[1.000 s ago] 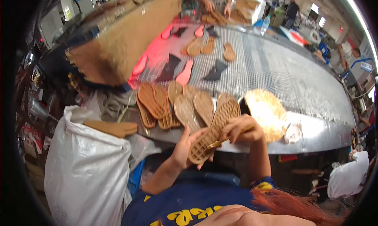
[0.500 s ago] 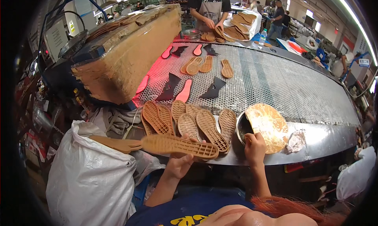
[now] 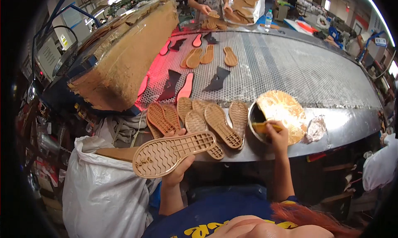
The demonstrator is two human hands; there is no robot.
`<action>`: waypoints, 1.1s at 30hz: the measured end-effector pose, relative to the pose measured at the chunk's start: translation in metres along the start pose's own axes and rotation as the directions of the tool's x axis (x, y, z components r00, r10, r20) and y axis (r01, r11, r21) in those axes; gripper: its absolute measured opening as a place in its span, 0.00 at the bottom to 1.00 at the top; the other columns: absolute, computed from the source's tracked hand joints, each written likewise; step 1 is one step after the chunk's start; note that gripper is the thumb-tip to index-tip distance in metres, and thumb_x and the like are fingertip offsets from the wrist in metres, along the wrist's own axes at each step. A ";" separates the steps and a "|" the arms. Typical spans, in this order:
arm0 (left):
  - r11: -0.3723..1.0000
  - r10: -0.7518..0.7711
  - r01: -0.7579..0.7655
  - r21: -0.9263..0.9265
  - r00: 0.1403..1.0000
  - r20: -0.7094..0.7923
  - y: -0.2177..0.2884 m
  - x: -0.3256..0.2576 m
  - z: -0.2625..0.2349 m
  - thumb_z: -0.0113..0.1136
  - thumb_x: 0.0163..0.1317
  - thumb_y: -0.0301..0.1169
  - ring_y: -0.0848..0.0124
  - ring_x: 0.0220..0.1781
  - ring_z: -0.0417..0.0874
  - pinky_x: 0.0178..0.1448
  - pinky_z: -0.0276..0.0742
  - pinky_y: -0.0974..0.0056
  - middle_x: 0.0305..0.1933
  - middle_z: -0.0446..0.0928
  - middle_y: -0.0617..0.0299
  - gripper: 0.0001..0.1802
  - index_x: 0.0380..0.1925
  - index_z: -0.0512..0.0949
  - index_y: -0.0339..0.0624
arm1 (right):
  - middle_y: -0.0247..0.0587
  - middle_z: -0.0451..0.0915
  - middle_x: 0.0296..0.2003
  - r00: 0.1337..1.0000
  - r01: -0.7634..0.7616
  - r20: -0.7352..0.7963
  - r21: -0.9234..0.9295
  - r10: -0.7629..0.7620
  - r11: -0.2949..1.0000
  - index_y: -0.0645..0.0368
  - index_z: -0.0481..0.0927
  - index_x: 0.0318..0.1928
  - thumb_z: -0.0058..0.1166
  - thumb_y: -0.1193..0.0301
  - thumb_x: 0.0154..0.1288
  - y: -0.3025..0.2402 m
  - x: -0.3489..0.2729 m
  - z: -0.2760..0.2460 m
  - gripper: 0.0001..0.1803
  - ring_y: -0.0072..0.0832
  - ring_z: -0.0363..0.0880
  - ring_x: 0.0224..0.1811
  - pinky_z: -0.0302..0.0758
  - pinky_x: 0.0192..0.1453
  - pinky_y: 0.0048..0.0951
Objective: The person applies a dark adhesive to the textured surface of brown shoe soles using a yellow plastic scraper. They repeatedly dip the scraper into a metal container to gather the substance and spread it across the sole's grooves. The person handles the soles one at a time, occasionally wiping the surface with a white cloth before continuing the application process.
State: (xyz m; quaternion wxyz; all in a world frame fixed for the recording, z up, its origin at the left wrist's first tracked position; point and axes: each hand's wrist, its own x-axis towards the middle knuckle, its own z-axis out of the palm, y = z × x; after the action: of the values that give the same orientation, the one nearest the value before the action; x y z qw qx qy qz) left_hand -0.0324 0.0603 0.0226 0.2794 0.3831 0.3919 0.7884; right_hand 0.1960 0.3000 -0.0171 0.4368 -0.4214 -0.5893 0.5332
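Note:
In my left hand (image 3: 177,173) is a tan shoe sole (image 3: 172,155), its wavy, gridded tread facing up, with a dark smudge on the wide end. My fingers wrap round its middle. My right hand (image 3: 278,136) grips a yellow stick-like tool (image 3: 261,126) over the dark opening of a round metal pot (image 3: 251,128); the tool's working end cannot be made out. A shiny, yellowish round lid (image 3: 286,113) covers much of the pot. Beyond my left hand, several brown soles (image 3: 222,126) lie overlapping, tread up, on the table edge.
A white sack (image 3: 103,188) stands at left with more soles (image 3: 116,153) poking out. The mesh conveyor (image 3: 282,68) carries soles, black pieces (image 3: 217,79) and pink-lit insoles (image 3: 185,86). A cardboard-covered housing (image 3: 124,59) rises at left. Across the belt, another person (image 3: 209,1) handles soles.
The sole in my left hand has turned its tread up toward me and shifted left. My right hand now shows the yellow tool at the pot. The view has shifted slightly.

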 end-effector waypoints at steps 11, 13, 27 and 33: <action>0.887 0.212 -0.211 0.411 0.976 0.044 -0.015 0.002 0.034 0.63 0.55 0.19 0.63 0.69 0.65 0.71 0.63 0.59 0.67 0.62 0.53 0.39 0.62 0.51 0.44 | 0.51 0.69 0.53 0.801 0.553 0.002 0.377 -0.598 0.743 0.63 0.71 0.45 0.48 0.68 0.70 -0.039 -0.058 0.059 0.11 0.33 0.73 0.51 0.72 0.54 0.32; 0.781 0.142 -0.189 0.595 0.982 0.126 -0.004 0.004 0.039 0.62 0.54 0.16 0.60 0.69 0.64 0.72 0.61 0.55 0.67 0.61 0.48 0.40 0.62 0.51 0.45 | 0.52 0.70 0.52 0.748 0.581 0.123 0.352 -0.652 0.733 0.63 0.72 0.44 0.52 0.66 0.68 -0.047 -0.071 0.065 0.13 0.34 0.71 0.53 0.70 0.55 0.32; 0.967 0.055 -0.065 0.246 0.997 0.048 -0.006 0.000 0.050 0.61 0.55 0.19 0.56 0.71 0.62 0.71 0.62 0.54 0.66 0.60 0.47 0.33 0.58 0.57 0.50 | 0.51 0.74 0.47 0.702 0.673 0.205 0.121 -0.682 0.729 0.64 0.77 0.42 0.59 0.63 0.64 -0.057 -0.089 0.089 0.16 0.40 0.76 0.47 0.74 0.50 0.32; 0.836 -0.233 0.090 -0.541 0.952 -0.201 -0.031 0.009 0.022 0.56 0.62 0.26 0.52 0.68 0.65 0.71 0.62 0.54 0.65 0.62 0.40 0.25 0.58 0.60 0.49 | 0.52 0.75 0.46 0.578 0.749 0.277 0.192 -0.768 0.634 0.65 0.77 0.42 0.60 0.59 0.62 -0.069 -0.102 0.100 0.20 0.39 0.77 0.46 0.75 0.49 0.31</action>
State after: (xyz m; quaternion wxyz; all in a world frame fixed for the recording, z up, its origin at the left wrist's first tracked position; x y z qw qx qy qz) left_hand -0.0151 0.0925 0.0096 0.3860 0.1511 0.2255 0.8817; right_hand 0.1240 0.1706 0.0398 0.5273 -0.0205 -0.7627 0.3739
